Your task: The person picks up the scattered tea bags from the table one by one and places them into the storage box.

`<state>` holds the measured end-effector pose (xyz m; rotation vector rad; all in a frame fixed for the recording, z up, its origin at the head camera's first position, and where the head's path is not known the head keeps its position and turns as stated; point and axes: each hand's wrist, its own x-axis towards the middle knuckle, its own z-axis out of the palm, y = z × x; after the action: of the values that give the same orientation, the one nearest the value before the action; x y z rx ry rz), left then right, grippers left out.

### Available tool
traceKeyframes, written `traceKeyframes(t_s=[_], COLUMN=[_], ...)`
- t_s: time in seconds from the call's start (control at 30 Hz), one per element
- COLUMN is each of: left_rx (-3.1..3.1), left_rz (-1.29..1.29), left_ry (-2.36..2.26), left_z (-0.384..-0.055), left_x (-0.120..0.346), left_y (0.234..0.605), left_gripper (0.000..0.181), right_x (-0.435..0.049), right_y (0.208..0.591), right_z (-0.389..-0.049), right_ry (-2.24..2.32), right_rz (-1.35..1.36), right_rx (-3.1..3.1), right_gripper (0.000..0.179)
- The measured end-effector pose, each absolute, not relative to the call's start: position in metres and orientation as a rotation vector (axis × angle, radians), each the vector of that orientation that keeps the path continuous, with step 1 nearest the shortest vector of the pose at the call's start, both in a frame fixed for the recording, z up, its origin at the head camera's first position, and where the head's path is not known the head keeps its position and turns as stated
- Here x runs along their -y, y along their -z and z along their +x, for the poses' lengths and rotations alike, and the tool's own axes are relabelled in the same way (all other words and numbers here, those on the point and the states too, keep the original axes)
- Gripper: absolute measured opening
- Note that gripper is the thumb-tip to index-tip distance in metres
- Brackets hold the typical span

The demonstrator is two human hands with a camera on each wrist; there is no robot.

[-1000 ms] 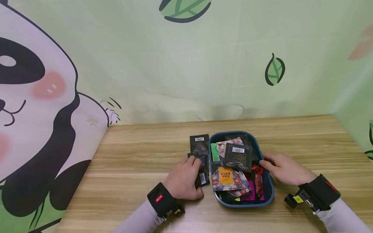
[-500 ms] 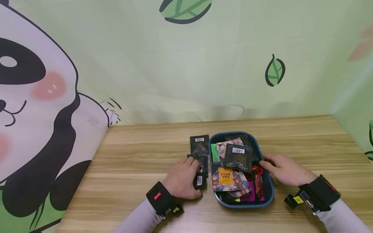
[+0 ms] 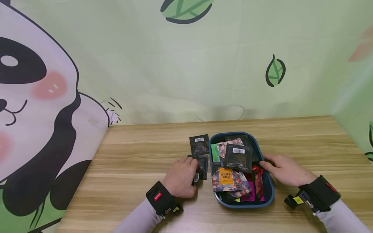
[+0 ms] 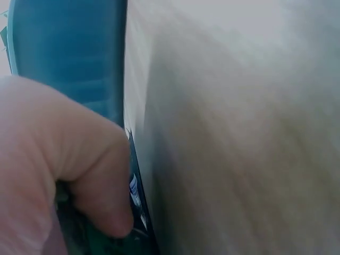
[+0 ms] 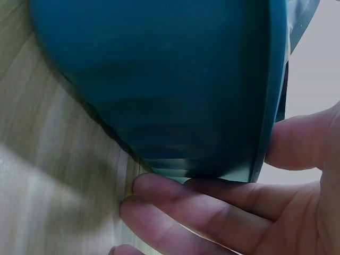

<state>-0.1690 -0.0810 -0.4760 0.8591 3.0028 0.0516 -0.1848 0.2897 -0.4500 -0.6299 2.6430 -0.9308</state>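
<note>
On the table, my left hand (image 3: 181,178) pinches a small black sachet (image 3: 196,177), mostly hidden under the fingers. In the left wrist view the thumb bends down against the dark sachet, beside the bin's wall (image 4: 66,53). Another black sachet (image 3: 203,165) lies just beyond the fingertips, and a further one (image 3: 199,144) with a barcode label lies behind it. My right hand (image 3: 287,170) holds the right side of the blue plastic bin (image 3: 272,194). Seen from the right wrist, its thumb is on the rim and its fingers touch the outer wall.
Inside the bin are many mixed sachets: a black one (image 3: 238,157) on top, a floral one with an orange label (image 3: 226,177), red ones (image 3: 258,181) and a green one (image 3: 215,152). The wooden table (image 3: 140,155) meets a printed green backdrop (image 3: 145,64) behind.
The sachet under my left hand has slid a little left and away from the bin, further beneath the fingers. The right hand and the bin have stayed put.
</note>
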Motion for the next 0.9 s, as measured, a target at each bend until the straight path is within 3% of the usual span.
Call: traceKeyframes(t_s=[0.43,0.6,0.9], left_rx=[-3.04,-3.065,-3.077], left_rz=[0.871,0.878,0.95], left_ry=[0.027,-0.027,-0.14], left_z=[-0.171,-0.174,-0.177], left_x=[0.085,0.089,0.086], left_y=[0.473,0.469,0.427], left_gripper=[0.06,0.071,0.078], right_x=[-0.289,-0.288,-0.289], right_y=[0.45,0.45,0.45], right_z=[-0.185,-0.186,-0.186], right_ry=[0.924,0.904,0.923], right_rz=[-0.621,-0.635,-0.636], right_rx=[-2.648,-2.659,-2.652], right_gripper=[0.059,0.06,0.058])
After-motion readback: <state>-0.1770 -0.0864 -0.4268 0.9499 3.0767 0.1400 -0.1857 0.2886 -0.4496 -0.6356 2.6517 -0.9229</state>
